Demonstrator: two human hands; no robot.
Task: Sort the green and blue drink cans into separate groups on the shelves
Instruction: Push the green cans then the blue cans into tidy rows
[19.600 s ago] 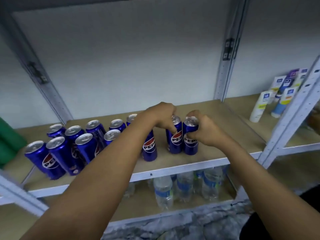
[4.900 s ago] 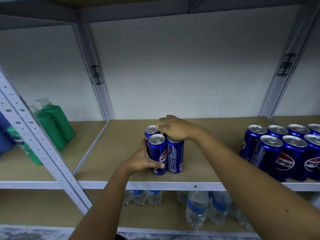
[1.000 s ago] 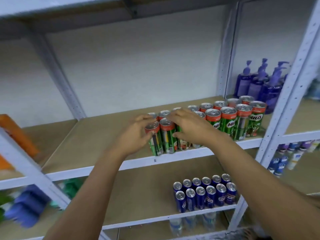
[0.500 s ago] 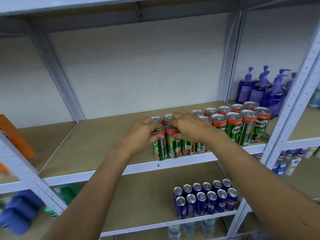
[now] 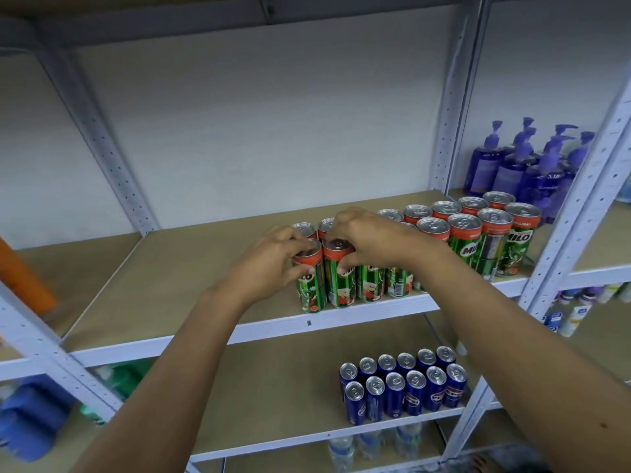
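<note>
Change over the last second: both hands have closed in and settled on the left end of the green cans [image 5: 464, 240] on the upper shelf [image 5: 191, 268]; the view has steadied and the cans read sharp now. My left grip [image 5: 269, 264] wraps the endmost front green can [image 5: 309, 285], fingers over the lid, thumb on its side. My right grip [image 5: 367, 238] pinches the neighbour can [image 5: 338, 278] just right of it, fingers curled over the top. Both cans stand upright on the board, touching each other and the row behind.

Blue cans [image 5: 403, 387] stand as one block on the lower shelf [image 5: 273, 387], well below my grips, apart from the green ones.

Judgement: sorting looks nearly finished. This is tidying the green row's end, squaring it up. No stray can of either colour in view.
</note>
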